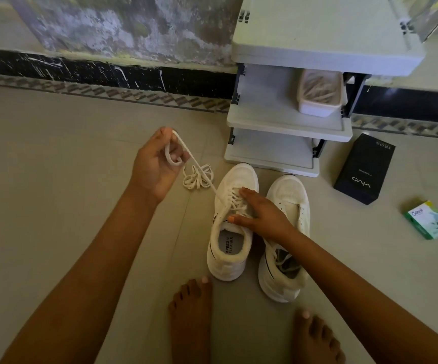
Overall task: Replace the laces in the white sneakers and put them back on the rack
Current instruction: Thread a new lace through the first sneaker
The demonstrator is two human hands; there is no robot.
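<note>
Two white sneakers stand side by side on the tiled floor: the left sneaker and the right sneaker. My left hand is raised to the left of them, pinching a white lace that runs taut down to the left sneaker's eyelets, with a loose tangle of it lying on the floor. My right hand presses flat on the laced tongue of the left sneaker, fingers spread. The right sneaker shows no lace on its visible front part.
A grey shoe rack stands just behind the sneakers, with a white container of laces on its middle shelf. A dark phone box and a small green box lie at the right. My bare feet are in the foreground.
</note>
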